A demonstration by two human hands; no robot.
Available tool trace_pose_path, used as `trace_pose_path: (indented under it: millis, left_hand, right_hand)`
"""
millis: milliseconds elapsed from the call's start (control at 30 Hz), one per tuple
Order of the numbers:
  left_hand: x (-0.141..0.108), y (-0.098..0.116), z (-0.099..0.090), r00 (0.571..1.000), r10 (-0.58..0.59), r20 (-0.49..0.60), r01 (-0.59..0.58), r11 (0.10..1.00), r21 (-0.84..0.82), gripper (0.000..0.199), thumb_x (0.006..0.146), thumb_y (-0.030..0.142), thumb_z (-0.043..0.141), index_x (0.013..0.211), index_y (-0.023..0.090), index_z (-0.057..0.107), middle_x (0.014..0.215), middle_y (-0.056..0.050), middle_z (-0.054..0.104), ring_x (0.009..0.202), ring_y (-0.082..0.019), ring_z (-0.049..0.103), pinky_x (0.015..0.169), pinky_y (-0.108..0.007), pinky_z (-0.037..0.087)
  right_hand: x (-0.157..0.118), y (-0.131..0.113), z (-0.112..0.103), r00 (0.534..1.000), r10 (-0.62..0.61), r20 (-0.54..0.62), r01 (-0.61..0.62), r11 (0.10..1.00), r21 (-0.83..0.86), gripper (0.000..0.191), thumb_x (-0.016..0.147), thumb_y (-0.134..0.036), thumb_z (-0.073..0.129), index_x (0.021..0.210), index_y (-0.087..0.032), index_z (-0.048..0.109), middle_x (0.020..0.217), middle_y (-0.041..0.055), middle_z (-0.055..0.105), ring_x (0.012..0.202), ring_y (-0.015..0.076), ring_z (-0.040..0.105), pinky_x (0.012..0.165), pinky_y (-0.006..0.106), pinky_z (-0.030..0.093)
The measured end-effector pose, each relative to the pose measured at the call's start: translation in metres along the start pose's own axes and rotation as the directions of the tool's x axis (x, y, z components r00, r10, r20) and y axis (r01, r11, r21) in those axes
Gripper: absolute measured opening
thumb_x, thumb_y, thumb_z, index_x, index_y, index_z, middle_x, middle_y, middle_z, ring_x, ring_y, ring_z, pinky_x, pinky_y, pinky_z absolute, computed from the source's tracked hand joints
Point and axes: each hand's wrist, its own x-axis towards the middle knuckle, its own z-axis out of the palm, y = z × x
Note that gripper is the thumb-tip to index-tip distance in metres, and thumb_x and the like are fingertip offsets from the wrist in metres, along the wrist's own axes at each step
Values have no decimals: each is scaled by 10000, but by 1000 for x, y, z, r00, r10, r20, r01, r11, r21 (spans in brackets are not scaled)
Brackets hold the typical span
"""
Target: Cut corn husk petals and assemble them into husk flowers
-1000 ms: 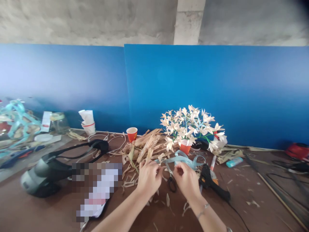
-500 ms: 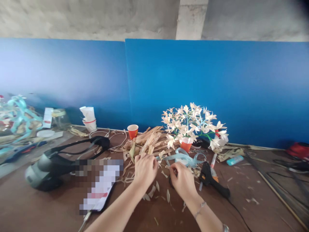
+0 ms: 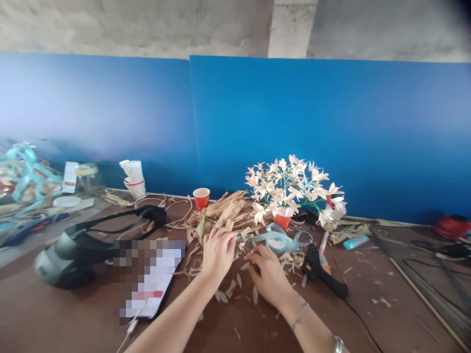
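My left hand (image 3: 220,251) is closed, thumb and fingers pinched on the end of a pale blue ribbon (image 3: 262,237). From there the ribbon runs right to its loose loops and roll on the table. My right hand (image 3: 268,275) is just below the ribbon, fingers apart and curved downward, with nothing visible in them. Dried corn husks (image 3: 230,210) are heaped behind my left hand, and small husk scraps (image 3: 231,289) lie between the hands. Behind the ribbon, an orange paper cup (image 3: 281,219) holds a bunch of cream husk flowers (image 3: 287,189).
A black glue gun (image 3: 324,274) with its cord lies right of my right hand, near a turquoise tube (image 3: 355,242). On the left are a phone (image 3: 156,279), a grey-black headset (image 3: 61,260) and white cups (image 3: 135,189). A red paper cup (image 3: 201,199) stands before the blue panel (image 3: 294,113).
My right hand has shifted slightly left, and its fingers have gone from curled to more spread. My left hand stays near the ribbon's end. The view has moved a little.
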Motion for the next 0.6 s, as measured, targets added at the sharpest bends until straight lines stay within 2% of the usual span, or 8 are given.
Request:
trace_pose_path:
  millis: [167, 267, 367, 433, 500, 600]
  left_hand:
    - [0, 2, 0, 1000, -10, -16, 10, 1000, -7, 214, 839, 239, 466, 845, 238, 681, 879, -40, 678, 874, -224, 561, 761, -349, 369]
    - [0, 4, -1, 1000, -9, -12, 8, 1000, -30, 205, 834, 236, 474, 859, 236, 677, 889, -38, 680, 883, -228, 561, 764, -356, 368]
    - [0, 3, 1, 1000, -16, -14, 15, 997, -82, 199, 822, 209, 482, 861, 230, 676, 895, -40, 679, 897, -228, 563, 770, -360, 374]
    - [0, 2, 2, 1000, 5, -10, -6, 987, -163, 188, 815, 203, 489, 835, 221, 675, 879, -43, 679, 879, -216, 571, 782, -357, 382]
    - [0, 1, 4, 998, 61, 16, -54, 959, -279, 174, 809, 204, 498, 782, 206, 670, 837, -44, 677, 842, -198, 578, 792, -347, 394]
    - [-2, 2, 6, 976, 199, 84, -143, 887, -440, 162, 805, 210, 507, 745, 194, 657, 773, -45, 661, 801, -184, 575, 772, -324, 413]
  right_hand:
    - [-4, -10, 0, 992, -91, 85, 86, 994, 65, 237, 739, -162, 611, 941, -271, 671, 978, 35, 549, 953, 204, 489, 829, 326, 392]
    - [-4, -13, 1, 993, -74, 90, 66, 994, 92, 174, 707, -131, 627, 828, -245, 681, 983, 32, 554, 959, 207, 487, 832, 327, 384]
    - [-2, -12, 1, 998, -27, 55, 16, 982, 191, 141, 666, -72, 620, 713, -203, 645, 937, 28, 578, 918, 202, 506, 809, 317, 389]
    - [1, -9, 0, 1000, 27, 15, -31, 951, 306, 123, 669, -67, 604, 674, -188, 623, 859, 23, 601, 864, 191, 528, 785, 301, 398]
    - [3, -3, -2, 990, 140, -16, -119, 890, 441, 82, 701, -111, 592, 667, -182, 614, 756, 11, 615, 773, 175, 551, 729, 280, 413]
    - [6, 8, -2, 935, 353, -9, -273, 740, 615, 86, 731, -238, 597, 674, -175, 610, 629, -7, 609, 609, 151, 545, 603, 257, 416]
